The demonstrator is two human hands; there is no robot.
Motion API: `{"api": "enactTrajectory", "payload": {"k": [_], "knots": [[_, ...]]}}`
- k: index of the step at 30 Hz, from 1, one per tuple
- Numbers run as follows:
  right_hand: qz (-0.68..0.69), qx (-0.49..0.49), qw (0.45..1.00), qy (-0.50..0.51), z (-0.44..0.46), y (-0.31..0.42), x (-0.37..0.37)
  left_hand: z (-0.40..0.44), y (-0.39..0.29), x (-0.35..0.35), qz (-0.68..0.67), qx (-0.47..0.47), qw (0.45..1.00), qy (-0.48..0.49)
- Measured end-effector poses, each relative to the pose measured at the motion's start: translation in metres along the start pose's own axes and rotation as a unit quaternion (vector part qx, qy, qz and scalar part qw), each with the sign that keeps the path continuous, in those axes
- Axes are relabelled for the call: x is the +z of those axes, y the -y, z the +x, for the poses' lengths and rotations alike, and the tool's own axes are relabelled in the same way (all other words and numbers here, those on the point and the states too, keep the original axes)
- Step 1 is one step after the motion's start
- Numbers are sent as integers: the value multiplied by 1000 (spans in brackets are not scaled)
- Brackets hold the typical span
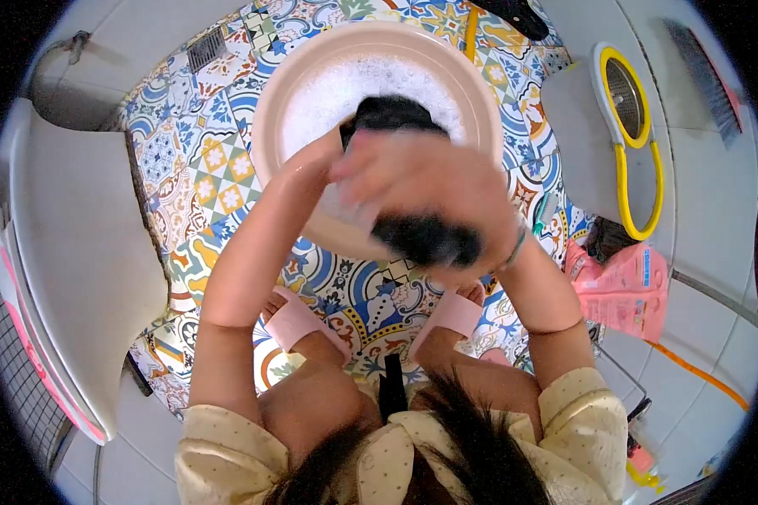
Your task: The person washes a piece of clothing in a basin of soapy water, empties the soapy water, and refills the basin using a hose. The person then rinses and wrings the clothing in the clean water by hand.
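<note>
Here, a bunched black cloth (425,240) is up over the basin (268,109), one part showing above the suds and another beneath the right hand (451,181), towards the near rim. The right hand's grip is closed around the cloth, its fingers blurred. The left hand (337,147) meets it from the other side, mostly covered, so I cannot tell how its grip stands.

The basin is round, pale pink and wide; it contains whitish, foamy water (320,97), with bubbles across the visible surface. Whether the cloth touches the water is unclear. The basin stands on the patterned tile floor (227,172), just in front of two feet in pink slippers (293,321).

To the right, a pink pouch (619,286) with printing lies near a yellow-rimmed object (623,101); the pouch's contents cannot be seen. A bristled brush (706,76) is farther right.
</note>
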State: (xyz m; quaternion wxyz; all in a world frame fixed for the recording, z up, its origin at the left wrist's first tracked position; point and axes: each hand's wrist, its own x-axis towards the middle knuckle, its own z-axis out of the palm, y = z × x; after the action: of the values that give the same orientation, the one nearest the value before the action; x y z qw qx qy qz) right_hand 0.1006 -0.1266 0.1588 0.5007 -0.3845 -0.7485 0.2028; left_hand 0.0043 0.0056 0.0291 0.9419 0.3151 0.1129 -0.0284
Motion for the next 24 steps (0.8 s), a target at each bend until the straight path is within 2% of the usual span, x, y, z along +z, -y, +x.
{"api": "enactTrajectory", "payload": {"k": [3,4,5,6,8,9,10,13,14,17,21,24], "knots": [[-48,-40,993,104,-12,5,22,-9,-17,21,173,-63,983,4],[-40,-44,991,123,-14,6,28,2,-14,12,254,-59,963,61],[-31,-49,988,141,-15,7,35,12,-11,3,333,-54,934,117],[-36,-53,983,173,-18,5,41,12,-19,11,525,13,838,148],[-47,-60,969,233,-25,-1,53,21,-18,13,450,-32,882,138],[-53,-61,971,227,-28,-4,56,24,-17,13,411,-55,900,133],[-59,-64,971,222,-30,-9,57,26,-18,14,486,13,863,141],[-84,-71,964,242,-38,-20,65,33,-27,23,621,53,773,114],[-95,-72,960,254,-42,-24,68,32,-25,32,634,48,768,73],[-121,-63,914,383,-52,-35,74,28,-25,51,698,-50,715,-7],[-77,-31,929,360,-48,-32,74,19,-14,33,635,-3,773,-15],[-65,-21,936,346,-50,-31,76,9,-12,8,578,88,810,-32]]}}
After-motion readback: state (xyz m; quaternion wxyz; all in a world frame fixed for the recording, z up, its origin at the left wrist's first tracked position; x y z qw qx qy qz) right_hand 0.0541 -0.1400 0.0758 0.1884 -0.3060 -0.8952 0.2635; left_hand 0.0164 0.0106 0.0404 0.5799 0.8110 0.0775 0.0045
